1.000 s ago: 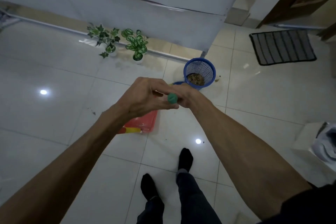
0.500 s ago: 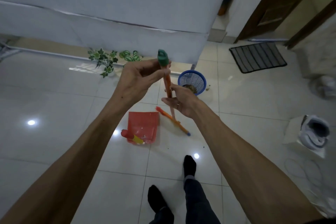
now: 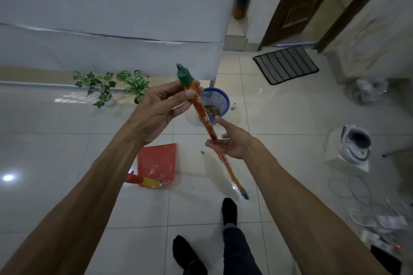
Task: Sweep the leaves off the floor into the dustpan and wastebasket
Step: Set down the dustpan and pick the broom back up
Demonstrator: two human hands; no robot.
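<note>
Left hand (image 3: 161,107): pinching the broom handle (image 3: 202,116) just under its green cap.
Right hand (image 3: 230,142): gripping the handle lower down, forefinger pointing out.
Dustpan (image 3: 157,163): lying on the floor, mouth facing the wastebasket (image 3: 218,99).
Leaves (image 3: 202,152): scraps remaining between them.
Advice: be sweeping short strokes toward the pan mouth.

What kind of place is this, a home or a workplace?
Most likely a home, perhaps near an entrance. The floor is glossy tile, a striped doormat lies before a wooden door, and shoes sit at the side.
</note>
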